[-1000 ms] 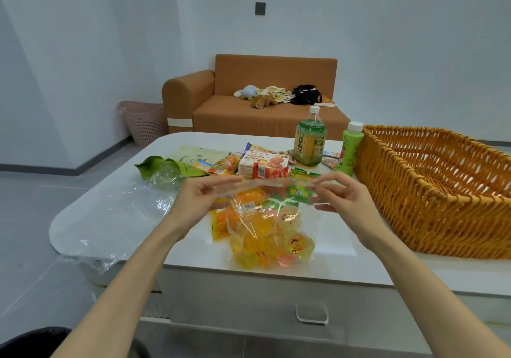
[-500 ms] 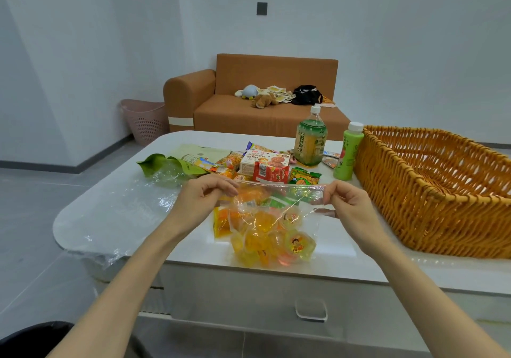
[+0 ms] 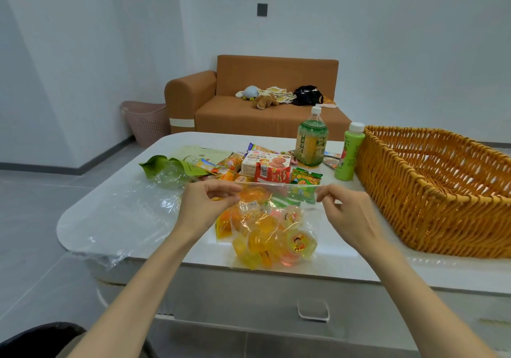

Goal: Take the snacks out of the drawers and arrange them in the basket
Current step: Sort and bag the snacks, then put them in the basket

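Nearest to me, both bare arms reach out over the front edge of the white table [image 3: 116,219], above a closed drawer [image 3: 312,309] with a clear handle. The left hand [image 3: 203,208] and the right hand [image 3: 347,214] each pinch an end of the top strip of a clear bag of jelly cups [image 3: 272,233] between thumb and fingertips, pulling that strip taut and level between them — the bag hangs from it, its yellow and orange cups bunched at the bottom near the table's front edge. To the right of the bag sits the wicker basket [image 3: 431,200], and nothing shows inside it. Left of the bag lies crumpled clear plastic wrap [image 3: 132,214]. Behind the bag is a heap of snacks: a biscuit box [image 3: 265,164], a small green packet [image 3: 307,178], a green pouch [image 3: 157,164]. Further back stand a green tea bottle [image 3: 311,138] and a slim green bottle with a white cap [image 3: 349,151], just beside the basket's corner. Beyond the table — well apart — an orange sofa [image 3: 249,103] holds stuffed toys, with a pink laundry basket [image 3: 145,122] at its left.
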The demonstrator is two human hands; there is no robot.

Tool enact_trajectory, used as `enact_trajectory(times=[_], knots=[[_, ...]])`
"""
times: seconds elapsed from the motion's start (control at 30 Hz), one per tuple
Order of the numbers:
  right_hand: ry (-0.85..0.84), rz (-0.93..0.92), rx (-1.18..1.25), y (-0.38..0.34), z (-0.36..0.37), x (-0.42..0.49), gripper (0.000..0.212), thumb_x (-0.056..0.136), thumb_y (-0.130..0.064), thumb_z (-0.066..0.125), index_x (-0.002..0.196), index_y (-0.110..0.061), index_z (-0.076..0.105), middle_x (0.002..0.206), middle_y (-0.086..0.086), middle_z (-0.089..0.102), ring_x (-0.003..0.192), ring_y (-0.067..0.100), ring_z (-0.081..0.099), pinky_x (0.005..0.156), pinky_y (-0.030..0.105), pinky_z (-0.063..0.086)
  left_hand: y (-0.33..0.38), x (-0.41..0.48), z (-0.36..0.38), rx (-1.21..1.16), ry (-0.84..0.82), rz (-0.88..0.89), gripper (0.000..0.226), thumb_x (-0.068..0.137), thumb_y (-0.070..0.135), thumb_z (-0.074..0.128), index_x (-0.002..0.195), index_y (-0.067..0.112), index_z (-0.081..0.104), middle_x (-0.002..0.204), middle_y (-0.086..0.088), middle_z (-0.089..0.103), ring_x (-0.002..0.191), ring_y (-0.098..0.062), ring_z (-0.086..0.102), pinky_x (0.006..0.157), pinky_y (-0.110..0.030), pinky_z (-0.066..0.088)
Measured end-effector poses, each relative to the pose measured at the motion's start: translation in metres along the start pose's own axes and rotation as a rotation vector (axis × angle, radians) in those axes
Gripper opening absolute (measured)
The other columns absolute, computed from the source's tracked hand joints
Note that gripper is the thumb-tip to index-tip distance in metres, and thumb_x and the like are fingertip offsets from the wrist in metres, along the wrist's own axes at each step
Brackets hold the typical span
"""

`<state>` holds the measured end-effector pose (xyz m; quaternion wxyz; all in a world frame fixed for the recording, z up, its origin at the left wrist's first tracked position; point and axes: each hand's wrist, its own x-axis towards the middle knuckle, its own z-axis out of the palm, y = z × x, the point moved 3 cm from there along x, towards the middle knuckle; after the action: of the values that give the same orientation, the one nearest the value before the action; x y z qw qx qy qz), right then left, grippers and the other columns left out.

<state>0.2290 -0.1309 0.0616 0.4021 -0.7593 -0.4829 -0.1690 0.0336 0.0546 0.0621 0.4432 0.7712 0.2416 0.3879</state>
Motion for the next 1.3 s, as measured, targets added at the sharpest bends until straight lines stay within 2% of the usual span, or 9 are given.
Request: enact_trajectory(times=[0.13,0.33,0.57,0.67,0.77,0.9,1.07,1.17,1.3], knots=[[0.011,0.207,0.18,-0.008,0.005,0.001,0.005,0.081,-0.021,0.074,0.079,-0.018,0.072,0.076,-0.009,0.07,0.073,0.0,0.065,0.07,0.023,0.056,-0.003,-0.003,0.009,-0.021,0.025,-0.093,0.03,0.066,0.013,0.086,0.092,0.018,0.069,0.094,0.004,0.07,0.079,-0.003,0.066,0.066,-0.012,0.051],[0.013,0.384,0.343,-0.006,0.016,0.003,0.033,0.06,-0.026,0.091,0.081,-0.022,0.065,0.076,-0.004,0.07,0.072,0.014,0.066,0.064,0.027,0.054,-0.005,-0.003,0.028,-0.014,0.101,-0.127,0.037,0.066,0.015,0.086,0.091,0.015,0.058,0.081,0.002,0.069,0.08,0.0,0.063,0.074,-0.008,0.04],[-0.01,0.432,0.568,-0.004,0.015,0.003,0.029,0.065,-0.003,0.086,0.08,-0.01,0.061,0.079,0.011,0.072,0.071,0.023,0.071,0.07,0.036,0.059,-0.015,0.005,0.022,-0.149,0.104,-0.188,0.034,0.07,0.0,0.081,0.08,0.013,0.051,0.099,-0.002,0.066,0.093,-0.014,0.063,0.075,-0.023,0.051],[-0.046,0.493,0.639,-0.001,0.018,0.0,0.037,0.07,0.001,0.081,0.089,-0.011,0.052,0.092,0.014,0.069,0.077,0.025,0.07,0.069,0.035,0.056,-0.027,0.007,0.023,-0.325,0.097,-0.334,0.054,0.066,0.0,0.083,0.101,0.014,0.043,0.122,-0.008,0.06,0.101,-0.021,0.066,0.092,-0.041,0.052],[-0.123,0.521,0.707,-0.008,0.017,0.0,0.056,0.077,0.005,0.075,0.109,-0.016,0.034,0.097,0.003,0.062,0.075,0.009,0.067,0.058,0.014,0.05,-0.027,0.005,0.028,-0.368,-0.046,-0.381,0.082,0.06,0.009,0.087,0.127,0.012,0.041,0.119,-0.003,0.066,0.096,-0.015,0.07,0.088,-0.034,0.055],[-0.133,0.413,0.658,-0.025,0.017,0.0,0.087,0.067,0.001,0.083,0.125,-0.025,0.024,0.103,-0.016,0.049,0.072,-0.013,0.063,0.062,0.003,0.046,-0.019,-0.002,0.043,-0.335,-0.162,-0.345,0.075,0.054,0.019,0.088,0.122,0.01,0.058,0.102,-0.003,0.074,0.092,-0.012,0.071,0.076,-0.026,0.057],[-0.109,0.357,0.479,-0.027,0.03,0.0,0.124,0.05,-0.026,0.095,0.145,-0.036,0.016,0.124,-0.022,0.036,0.116,0.005,0.042,0.099,0.025,0.038,-0.02,-0.001,0.051,-0.22,-0.171,-0.34,0.114,0.045,0.036,0.092,0.14,0.006,0.037,0.089,0.005,0.076,0.093,-0.007,0.07,0.089,-0.029,0.053],[-0.121,0.415,0.496,-0.022,0.037,-0.001,0.133,0.046,-0.031,0.096,0.147,-0.038,0.01,0.139,-0.007,0.043,0.125,0.018,0.048,0.106,0.042,0.042,-0.02,-0.004,0.056,-0.167,-0.182,-0.306,0.102,0.048,0.04,0.09,0.132,-0.001,0.049,0.085,0.008,0.075,0.09,0.001,0.069,0.072,-0.009,0.05],[-0.124,0.499,0.546,-0.018,0.045,-0.004,0.137,0.042,-0.032,0.097,0.148,-0.035,0.011,0.132,-0.004,0.052,0.112,0.021,0.062,0.1,0.048,0.048,-0.023,-0.005,0.059,-0.114,-0.124,-0.283,0.05,0.057,0.033,0.09,0.102,0.023,0.07,0.08,0.005,0.076,0.09,-0.008,0.07,0.093,-0.034,0.052]])
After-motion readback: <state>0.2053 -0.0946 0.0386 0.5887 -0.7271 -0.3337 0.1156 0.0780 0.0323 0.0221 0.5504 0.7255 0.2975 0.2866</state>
